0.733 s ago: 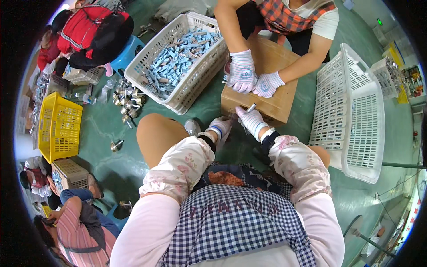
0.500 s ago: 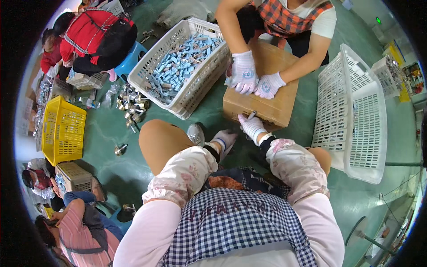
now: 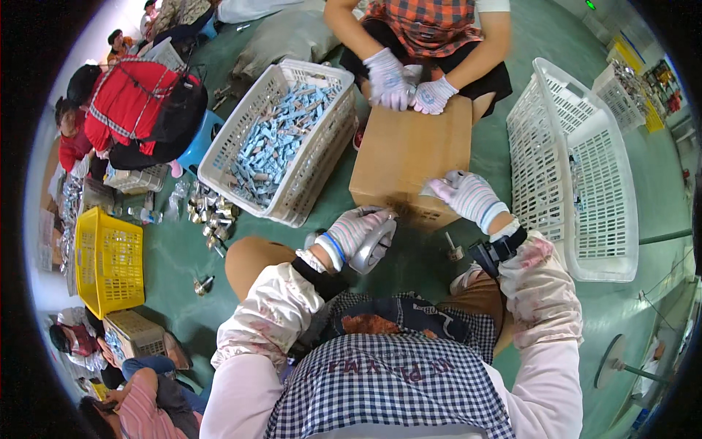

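Note:
A cardboard box [image 3: 409,150] stands on the floor in front of me. My left hand [image 3: 352,235], in a striped glove, is closed around a shiny grey ring that looks like a tape roll [image 3: 374,247], just off the box's near left corner. At the near right edge of the box top is my right hand [image 3: 472,197], gloved too, its fingers bent together over a small pale, glossy piece [image 3: 428,190] that I cannot make out. Across from me, a co-worker's gloved hands [image 3: 413,91] meet at the far edge; what they hold is unclear.
A white crate [image 3: 212,164] of blue pieces stands to the left of the box, an empty-looking white crate [image 3: 537,146] to the right. Metal fittings [image 3: 212,216] lie on the green floor, with another fitting [image 3: 455,251] near my right forearm. A yellow crate [image 3: 110,256] is farther left.
My left hand has risen from beside my foot with the ring. My right hand has moved right along the box and let go of a metal fitting. The co-worker's hands have shifted back.

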A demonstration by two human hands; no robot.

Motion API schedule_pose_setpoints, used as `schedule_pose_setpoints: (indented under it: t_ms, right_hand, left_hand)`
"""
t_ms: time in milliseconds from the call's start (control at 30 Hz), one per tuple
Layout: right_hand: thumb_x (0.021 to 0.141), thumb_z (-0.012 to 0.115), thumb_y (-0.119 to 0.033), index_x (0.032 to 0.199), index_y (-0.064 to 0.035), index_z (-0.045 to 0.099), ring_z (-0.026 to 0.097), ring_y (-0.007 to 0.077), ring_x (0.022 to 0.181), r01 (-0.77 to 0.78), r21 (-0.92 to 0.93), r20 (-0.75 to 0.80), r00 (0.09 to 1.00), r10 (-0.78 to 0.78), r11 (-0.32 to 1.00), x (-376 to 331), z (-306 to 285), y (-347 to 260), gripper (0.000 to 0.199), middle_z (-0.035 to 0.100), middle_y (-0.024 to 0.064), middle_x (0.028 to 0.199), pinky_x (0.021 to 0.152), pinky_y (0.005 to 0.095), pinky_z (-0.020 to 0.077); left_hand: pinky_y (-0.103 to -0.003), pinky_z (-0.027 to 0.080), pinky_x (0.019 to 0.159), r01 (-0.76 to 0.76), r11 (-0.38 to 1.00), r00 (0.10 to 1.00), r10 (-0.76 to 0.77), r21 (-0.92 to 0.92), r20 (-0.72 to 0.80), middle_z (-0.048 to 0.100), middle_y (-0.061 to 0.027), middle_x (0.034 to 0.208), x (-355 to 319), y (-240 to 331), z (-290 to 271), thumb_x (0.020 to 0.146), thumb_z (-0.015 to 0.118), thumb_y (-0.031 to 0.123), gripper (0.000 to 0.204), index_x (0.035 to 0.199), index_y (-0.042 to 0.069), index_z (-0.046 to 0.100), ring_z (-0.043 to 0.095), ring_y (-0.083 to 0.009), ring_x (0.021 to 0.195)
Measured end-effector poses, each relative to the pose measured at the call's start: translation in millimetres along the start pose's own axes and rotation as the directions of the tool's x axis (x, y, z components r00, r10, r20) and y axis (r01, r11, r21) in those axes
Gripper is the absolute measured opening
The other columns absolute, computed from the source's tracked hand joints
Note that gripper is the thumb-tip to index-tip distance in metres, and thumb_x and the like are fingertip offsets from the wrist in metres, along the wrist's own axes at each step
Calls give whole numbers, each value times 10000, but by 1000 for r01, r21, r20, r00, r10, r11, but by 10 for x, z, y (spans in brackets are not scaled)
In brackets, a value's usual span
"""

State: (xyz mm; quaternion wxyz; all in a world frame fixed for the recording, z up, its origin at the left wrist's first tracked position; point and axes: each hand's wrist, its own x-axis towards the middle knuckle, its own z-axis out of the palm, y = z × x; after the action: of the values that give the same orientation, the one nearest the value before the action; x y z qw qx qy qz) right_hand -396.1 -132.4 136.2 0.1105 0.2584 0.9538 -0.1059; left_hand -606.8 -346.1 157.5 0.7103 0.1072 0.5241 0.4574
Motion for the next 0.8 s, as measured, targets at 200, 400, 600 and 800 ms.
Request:
schedule_pose_setpoints:
  t_ms: [200, 400, 600, 800]
  right_hand:
    - [937, 369, -617, 1309, -40, 560, 536, 329, 1224, -247, 162, 279, 940, 196, 955, 23, -494, 707, 713, 562, 170, 1334, 1060, 386, 393]
    - [914, 445, -598, 1252, -28, 587, 576, 345, 1160, -449, 203, 358, 861, 361, 870, 442, -966, 739, 678, 620, 203, 1230, 1020, 404, 424]
    - [917, 425, -582, 1218, -15, 599, 592, 383, 1106, -367, 148, 370, 882, 293, 918, 977, -877, 782, 664, 633, 229, 1178, 982, 425, 451]
    - [922, 414, -570, 1194, -16, 612, 611, 383, 1068, -372, 147, 386, 874, 293, 916, 1195, -944, 701, 648, 657, 224, 1122, 962, 432, 463]
  left_hand:
    - [-328, 468, 454, -12, 1000, 1000, 12, 10, 3, 620, -102, 752, 349, 1099, 603, 938, 622, 320, 250, 1062, 103, 611, 579, -204, 545]
    - [-344, 541, 705, -163, 939, 986, 142, 303, 89, 666, -106, 990, 1007, 1630, 333, 911, 630, 223, 354, 1187, 8, 577, 666, -238, 813]
    - [-331, 549, 583, -16, 982, 990, 43, -190, 138, 658, -93, 862, 1382, 1749, 154, 929, 627, 291, 317, 1131, 49, 589, 653, -205, 675]
    - [-286, 535, 727, -56, 996, 994, 63, -76, 90, 665, -73, 961, 1446, 1788, 34, 916, 644, 278, 344, 1152, 31, 608, 653, -162, 801]
